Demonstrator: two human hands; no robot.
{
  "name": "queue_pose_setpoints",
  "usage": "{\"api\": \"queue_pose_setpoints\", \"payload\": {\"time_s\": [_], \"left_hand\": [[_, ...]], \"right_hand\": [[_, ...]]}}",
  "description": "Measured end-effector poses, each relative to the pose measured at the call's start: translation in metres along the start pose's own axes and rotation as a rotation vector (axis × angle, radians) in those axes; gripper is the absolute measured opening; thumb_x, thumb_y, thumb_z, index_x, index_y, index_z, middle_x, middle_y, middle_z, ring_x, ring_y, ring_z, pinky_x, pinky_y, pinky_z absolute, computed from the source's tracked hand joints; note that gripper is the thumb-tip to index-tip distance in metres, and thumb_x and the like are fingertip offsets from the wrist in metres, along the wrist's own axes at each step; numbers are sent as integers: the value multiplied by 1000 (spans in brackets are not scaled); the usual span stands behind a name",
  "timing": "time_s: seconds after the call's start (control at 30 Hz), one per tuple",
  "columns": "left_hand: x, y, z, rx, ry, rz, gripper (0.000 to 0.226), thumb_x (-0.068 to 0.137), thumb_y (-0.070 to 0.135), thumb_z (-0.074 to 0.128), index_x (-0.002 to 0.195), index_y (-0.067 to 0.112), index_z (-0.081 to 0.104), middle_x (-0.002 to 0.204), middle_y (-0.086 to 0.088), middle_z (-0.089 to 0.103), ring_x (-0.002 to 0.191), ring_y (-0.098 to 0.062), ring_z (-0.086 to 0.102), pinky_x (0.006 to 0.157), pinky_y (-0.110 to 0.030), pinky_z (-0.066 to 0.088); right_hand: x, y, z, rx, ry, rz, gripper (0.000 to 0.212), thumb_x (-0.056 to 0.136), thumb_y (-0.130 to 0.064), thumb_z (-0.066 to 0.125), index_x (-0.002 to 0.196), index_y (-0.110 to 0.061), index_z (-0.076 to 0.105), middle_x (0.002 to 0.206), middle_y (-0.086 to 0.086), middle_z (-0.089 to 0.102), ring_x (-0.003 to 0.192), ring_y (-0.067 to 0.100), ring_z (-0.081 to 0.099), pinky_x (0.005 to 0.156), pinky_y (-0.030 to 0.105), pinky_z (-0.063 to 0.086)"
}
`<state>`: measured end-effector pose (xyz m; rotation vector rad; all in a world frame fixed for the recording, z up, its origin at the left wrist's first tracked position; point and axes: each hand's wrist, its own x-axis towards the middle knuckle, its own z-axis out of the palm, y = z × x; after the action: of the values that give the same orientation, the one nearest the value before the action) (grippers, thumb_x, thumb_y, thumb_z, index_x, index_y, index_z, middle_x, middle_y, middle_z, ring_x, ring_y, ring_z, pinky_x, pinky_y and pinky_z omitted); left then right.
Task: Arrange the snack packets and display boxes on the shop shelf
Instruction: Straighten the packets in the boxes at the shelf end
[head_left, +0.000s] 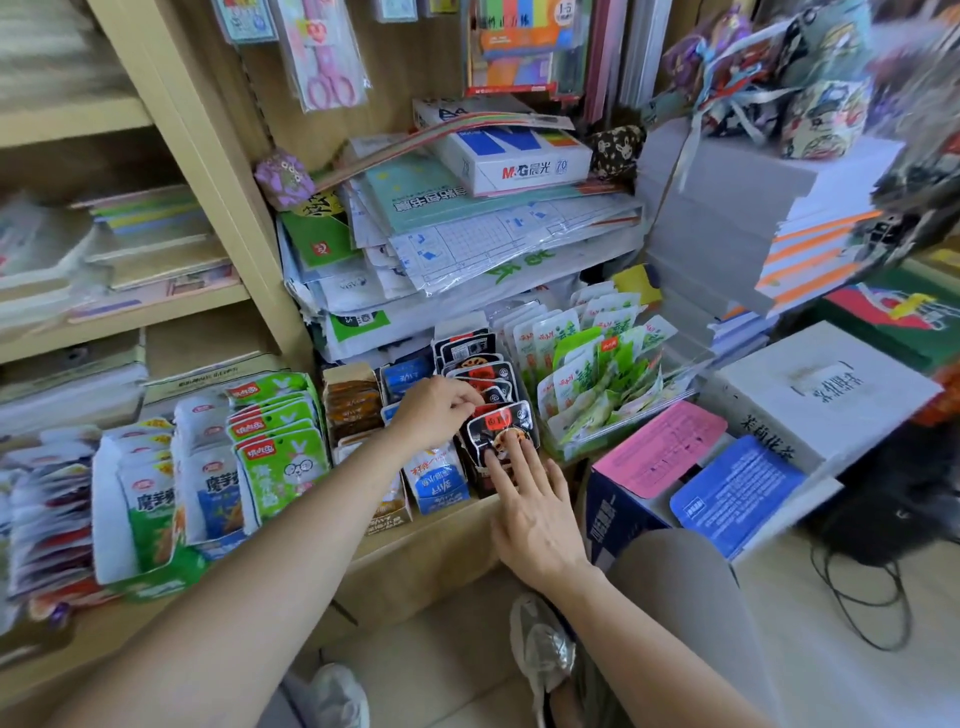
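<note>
While right hand (530, 504) presses straight fingers (522, 457) against front of black snack packets (500, 422), upright in row on shelf (441, 551), left hand (434, 410) pinches packet top behind. Likely light, soft, slick foil; best taken by top seam.

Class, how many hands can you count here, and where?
2. The left hand pinches black snack packets mid-row; the right hand presses straight fingers on the front black packet.

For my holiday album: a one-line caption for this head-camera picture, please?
Right hand presses the front black snack packet flat-fingered while the left hand curls over the row behind.
</note>
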<state>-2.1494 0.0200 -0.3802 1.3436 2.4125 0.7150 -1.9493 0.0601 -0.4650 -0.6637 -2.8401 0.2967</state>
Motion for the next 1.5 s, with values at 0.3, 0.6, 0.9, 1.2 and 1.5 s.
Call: {"api": "queue_pose_setpoints", "payload": {"time_s": [0.3, 0.6, 0.9, 1.2, 1.5], "left_hand": [[-8, 6, 1, 23, -8, 38, 16, 93, 31, 64, 99, 30, 79, 94, 14, 77, 86, -3, 70, 83, -32, 60], [-6, 0, 13, 47, 79, -20, 12, 85, 39, 77, 87, 27, 78, 76, 13, 73, 72, 1, 67, 73, -34, 61], [-33, 2, 15, -52, 153, 25, 24, 92, 27, 72, 115, 23, 75, 112, 9, 74, 93, -5, 69, 88, -27, 57], [-133, -77, 86, 286, 412, 61, 56, 86, 27, 75, 139, 18, 60, 153, -3, 47, 143, -25, 42, 116, -47, 38], [-117, -69, 63, 334, 489, 61, 25, 89, 33, 70, 112, 24, 75, 124, 7, 68, 115, -18, 58, 103, -42, 46]], "right_hand": [[5, 1, -2, -2, -30, 19, 84, 82, -33, 57, 157, -27, 18, 167, 5, -6, 154, 28, -7, 122, 56, 11], [11, 7, -4, 59, -68, -34, 83, 84, -35, 55, 158, -28, 17, 167, 2, -10, 153, 24, -14, 124, 46, 8], [17, 20, -16, 61, -121, -62, 80, 89, -26, 55, 158, -36, 15, 166, -6, -9, 154, 18, -8, 125, 44, 7], [-6, -8, 3, -17, -72, 16, 85, 91, -31, 49, 158, -37, -3, 165, 6, -20, 150, 41, -17, 121, 53, 4], [5, 1, -11, -115, -157, 18, 86, 93, -33, 50, 156, -40, -9, 165, 6, -20, 151, 39, -15, 123, 52, 0]]}}
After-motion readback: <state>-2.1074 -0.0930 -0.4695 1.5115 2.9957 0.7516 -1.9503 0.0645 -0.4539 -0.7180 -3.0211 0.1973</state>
